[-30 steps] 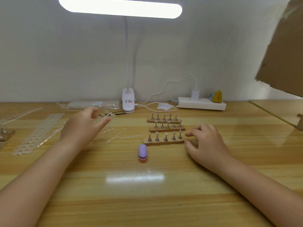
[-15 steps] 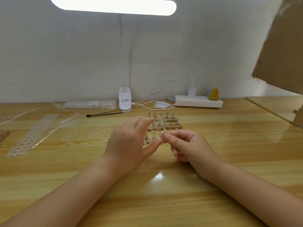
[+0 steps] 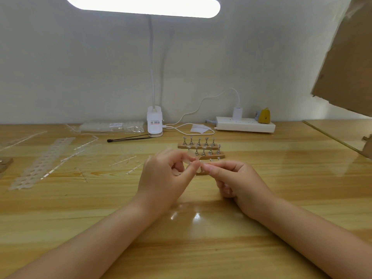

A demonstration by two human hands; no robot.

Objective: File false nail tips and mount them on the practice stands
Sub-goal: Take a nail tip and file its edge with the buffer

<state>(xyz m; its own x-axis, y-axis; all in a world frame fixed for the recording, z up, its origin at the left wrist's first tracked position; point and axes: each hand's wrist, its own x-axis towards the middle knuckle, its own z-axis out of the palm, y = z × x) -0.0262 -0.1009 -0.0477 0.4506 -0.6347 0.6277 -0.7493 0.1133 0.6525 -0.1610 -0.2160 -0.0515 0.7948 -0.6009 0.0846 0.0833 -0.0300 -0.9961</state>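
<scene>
My left hand (image 3: 167, 178) and my right hand (image 3: 235, 178) meet above the middle of the wooden table (image 3: 201, 238). Their thumbs and forefingers pinch a small clear nail tip (image 3: 192, 164) between them. Right behind the fingers stand the practice stands: a back wooden row (image 3: 198, 146) and a middle row (image 3: 209, 156), each with several small metal holders. The front row (image 3: 201, 173) is mostly hidden by my hands. The purple file block is not visible.
A clip lamp base (image 3: 154, 121) and a white power strip (image 3: 245, 124) sit by the wall. A clear bag of tips (image 3: 112, 126), a black tool (image 3: 128, 138), a perforated strip (image 3: 42, 162) and clear sprues (image 3: 122, 160) lie to the left. Cardboard (image 3: 350, 57) hangs at right.
My left hand came from the left side of the table to the centre. My right hand lifted off the table by the stands. Both now pinch the clear tip together.
</scene>
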